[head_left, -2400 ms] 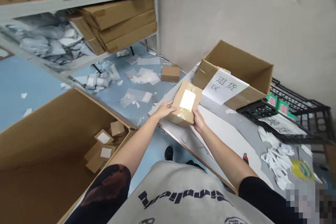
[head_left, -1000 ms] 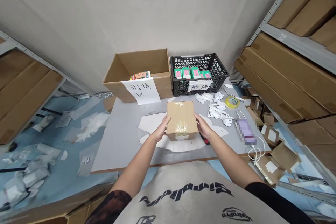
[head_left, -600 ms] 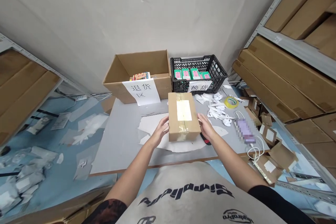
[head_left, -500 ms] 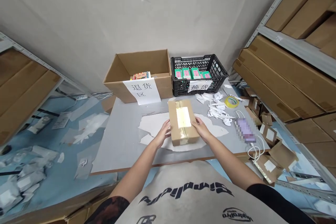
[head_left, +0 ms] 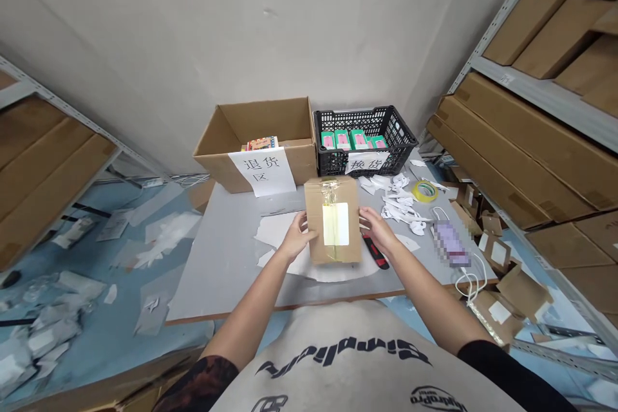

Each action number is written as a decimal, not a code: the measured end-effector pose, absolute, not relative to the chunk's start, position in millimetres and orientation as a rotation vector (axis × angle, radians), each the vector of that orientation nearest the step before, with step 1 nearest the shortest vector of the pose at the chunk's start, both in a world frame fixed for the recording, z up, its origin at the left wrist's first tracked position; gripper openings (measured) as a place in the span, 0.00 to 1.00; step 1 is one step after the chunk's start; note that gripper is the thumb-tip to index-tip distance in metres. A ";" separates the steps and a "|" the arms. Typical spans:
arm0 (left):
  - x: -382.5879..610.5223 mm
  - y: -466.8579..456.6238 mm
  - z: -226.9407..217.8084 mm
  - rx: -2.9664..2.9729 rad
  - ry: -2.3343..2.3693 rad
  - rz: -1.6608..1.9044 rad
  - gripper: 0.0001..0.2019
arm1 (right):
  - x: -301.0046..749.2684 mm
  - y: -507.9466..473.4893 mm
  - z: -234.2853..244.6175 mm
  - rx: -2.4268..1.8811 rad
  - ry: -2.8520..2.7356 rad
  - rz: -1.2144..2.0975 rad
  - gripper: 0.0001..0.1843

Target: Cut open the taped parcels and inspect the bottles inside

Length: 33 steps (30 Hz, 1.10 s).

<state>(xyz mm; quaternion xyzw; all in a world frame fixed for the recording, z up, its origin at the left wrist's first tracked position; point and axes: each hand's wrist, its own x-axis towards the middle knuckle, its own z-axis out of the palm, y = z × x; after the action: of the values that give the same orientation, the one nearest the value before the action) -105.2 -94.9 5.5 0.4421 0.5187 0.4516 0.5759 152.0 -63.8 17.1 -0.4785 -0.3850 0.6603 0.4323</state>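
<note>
carton point(head_left: 315, 211): brown, white label point(head_left: 342, 224) | crate point(head_left: 329, 159): black | small boxes point(head_left: 358, 140): green-and-pink | tape roll point(head_left: 425, 198): yellow | cutter point(head_left: 376, 252): black-and-red

A taped brown cardboard box point(head_left: 316, 225) is held tilted over the table point(head_left: 224, 257), white label point(head_left: 342, 224) showing.

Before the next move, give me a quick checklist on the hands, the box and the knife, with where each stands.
1. Left hand on box: ok, thumb over its near face.
2. Right hand gripping: cannot tell; fingers are at the right edge, contact unclear.
3. Label facing the wearer: ok; its print is unreadable.
4. Sealing tape uncut: cannot tell; it crosses the top edge, but not all shows.
5. Knife well clear of hands: not ok, it lies close by the right one.
</note>
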 end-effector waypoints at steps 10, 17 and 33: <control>-99.9 -117.3 -1.0 0.768 1.266 0.954 0.28 | 145.2 -72.7 10.7 -1.345 -1.035 1.664 0.26; -95.8 -113.9 9.2 0.796 1.274 0.905 0.31 | 139.9 -70.4 13.7 -1.402 -1.075 1.626 0.26; -137.7 -165.2 -68.5 0.545 1.418 0.836 0.33 | 189.7 -94.0 -53.3 -1.815 -1.058 1.190 0.46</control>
<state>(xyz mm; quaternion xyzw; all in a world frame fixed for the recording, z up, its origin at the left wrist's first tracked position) -137.7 -165.2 -68.5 0.2395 0.6235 0.3678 0.6470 189.7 -94.0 -53.3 -0.7026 -0.4095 0.4607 0.3555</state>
